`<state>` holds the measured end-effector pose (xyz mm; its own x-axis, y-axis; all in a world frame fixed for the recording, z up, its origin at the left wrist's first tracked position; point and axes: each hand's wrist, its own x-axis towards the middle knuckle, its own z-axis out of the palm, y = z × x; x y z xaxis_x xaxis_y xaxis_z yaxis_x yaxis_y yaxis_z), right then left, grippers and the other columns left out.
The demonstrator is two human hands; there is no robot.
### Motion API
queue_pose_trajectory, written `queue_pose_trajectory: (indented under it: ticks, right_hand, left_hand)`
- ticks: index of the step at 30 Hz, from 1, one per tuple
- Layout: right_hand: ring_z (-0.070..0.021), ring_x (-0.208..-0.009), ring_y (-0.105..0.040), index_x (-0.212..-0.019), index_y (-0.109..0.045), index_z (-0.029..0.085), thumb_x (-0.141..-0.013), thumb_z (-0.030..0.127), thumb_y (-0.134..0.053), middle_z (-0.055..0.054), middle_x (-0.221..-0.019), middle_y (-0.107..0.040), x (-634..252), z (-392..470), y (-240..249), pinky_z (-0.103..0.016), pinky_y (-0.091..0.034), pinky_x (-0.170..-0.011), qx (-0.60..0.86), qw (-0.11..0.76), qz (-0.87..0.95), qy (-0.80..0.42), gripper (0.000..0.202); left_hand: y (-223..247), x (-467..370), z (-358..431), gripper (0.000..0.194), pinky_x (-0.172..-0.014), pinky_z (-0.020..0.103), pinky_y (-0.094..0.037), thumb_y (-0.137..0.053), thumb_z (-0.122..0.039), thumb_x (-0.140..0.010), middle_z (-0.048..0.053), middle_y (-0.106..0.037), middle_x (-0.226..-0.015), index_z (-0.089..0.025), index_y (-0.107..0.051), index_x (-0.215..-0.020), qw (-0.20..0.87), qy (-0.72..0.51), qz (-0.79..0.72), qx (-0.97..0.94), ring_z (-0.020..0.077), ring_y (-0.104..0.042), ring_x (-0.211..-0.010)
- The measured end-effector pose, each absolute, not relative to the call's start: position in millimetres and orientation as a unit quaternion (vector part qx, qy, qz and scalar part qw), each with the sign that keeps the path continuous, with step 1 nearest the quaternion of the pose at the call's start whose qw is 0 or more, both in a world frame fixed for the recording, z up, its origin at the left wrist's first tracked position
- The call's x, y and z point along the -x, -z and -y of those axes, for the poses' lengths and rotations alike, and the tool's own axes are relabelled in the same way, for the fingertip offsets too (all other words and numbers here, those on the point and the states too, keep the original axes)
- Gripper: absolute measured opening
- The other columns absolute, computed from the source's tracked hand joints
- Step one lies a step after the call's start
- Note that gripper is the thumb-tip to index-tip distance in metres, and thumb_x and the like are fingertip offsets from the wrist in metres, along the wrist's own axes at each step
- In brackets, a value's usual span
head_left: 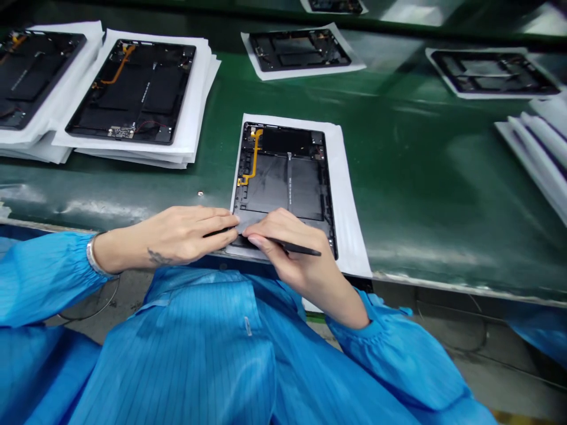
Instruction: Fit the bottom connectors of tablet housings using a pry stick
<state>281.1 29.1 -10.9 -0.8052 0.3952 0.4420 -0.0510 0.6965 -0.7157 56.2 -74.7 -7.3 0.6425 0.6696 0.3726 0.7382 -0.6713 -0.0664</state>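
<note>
An opened tablet housing (305, 183), black with an orange flex cable (256, 154) along its left side, lies on white sheeting in front of me. My right hand (296, 245) is closed around a slim black stick-shaped tool (299, 248). Its rear end sticks out to the right, while its tip is hidden by my fingers near the housing's near left corner. At that same corner rests my left hand (186, 232), fingers stretched out and touching the edge. A dark strip shows between those fingers; I cannot tell whether it is an object or a gap.
Two similar tablet housings (137, 88) lie on stacked white sheets (201, 112) at the left. Further housings (301, 50) on sheets are at the back of the green work surface (411, 177). More white sheets (538, 153) stand at the right. A tiny part (201, 193) lies left of centre.
</note>
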Motion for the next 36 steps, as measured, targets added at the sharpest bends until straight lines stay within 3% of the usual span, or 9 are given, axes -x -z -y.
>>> queue_pose_trajectory:
  ticks: [13, 19, 26, 32, 36]
  right_hand:
    - [-0.0188, -0.082, -0.065, -0.098, -0.069, 0.020, -0.094, 0.013, -0.060, -0.005, -0.088, -0.073, -327, -37, 3, -0.035, -0.053, -0.073, 0.139, 0.294, 0.886, -0.332, 0.012]
    - [-0.0192, -0.086, -0.066, -0.103, -0.068, 0.021, -0.095, 0.012, -0.059, -0.005, -0.091, -0.073, -328, -31, 11, -0.037, -0.055, -0.079, 0.137, 0.337, 0.877, -0.315, 0.016]
    - [-0.0194, -0.080, -0.061, -0.103, -0.068, 0.016, -0.097, 0.015, -0.055, -0.006, -0.081, -0.068, -329, -24, 10, -0.034, -0.053, -0.073, 0.081, 0.260, 0.946, -0.173, 0.014]
    - [-0.0185, -0.084, -0.066, -0.104, -0.068, 0.018, -0.093, 0.009, -0.058, -0.007, -0.091, -0.072, -329, -25, 14, -0.033, -0.054, -0.074, 0.119, 0.349, 0.882, -0.293, 0.017]
    - [-0.0193, -0.080, -0.066, -0.099, -0.070, 0.020, -0.091, 0.009, -0.061, -0.006, -0.088, -0.072, -328, -27, 15, -0.035, -0.053, -0.072, 0.132, 0.356, 0.871, -0.312, 0.016]
  left_hand:
    - [11, -63, 80, 0.029, -0.102, 0.034, -0.058, -0.052, -0.010, -0.098, 0.014, -0.068, -0.130, -0.013, -0.065, -0.123, 0.062, 0.185, 0.441, 0.876, 0.0238, -0.067, -0.120]
    - [13, -63, 81, 0.030, -0.104, 0.034, -0.057, -0.052, -0.010, -0.097, 0.011, -0.067, -0.133, -0.014, -0.064, -0.125, 0.047, 0.193, 0.448, 0.871, 0.0221, -0.066, -0.122]
    - [11, -65, 83, 0.030, -0.101, 0.038, -0.059, -0.052, -0.008, -0.096, 0.015, -0.067, -0.132, -0.009, -0.064, -0.124, 0.074, 0.178, 0.441, 0.877, 0.0265, -0.067, -0.119]
    - [11, -63, 85, 0.034, -0.109, 0.033, -0.053, -0.045, -0.008, -0.098, 0.013, -0.064, -0.137, -0.012, -0.061, -0.127, 0.005, 0.192, 0.470, 0.861, 0.0205, -0.061, -0.129]
    - [9, -59, 83, 0.034, -0.109, 0.032, -0.054, -0.042, -0.006, -0.097, 0.013, -0.065, -0.135, -0.012, -0.060, -0.125, -0.008, 0.193, 0.462, 0.865, 0.0197, -0.062, -0.128]
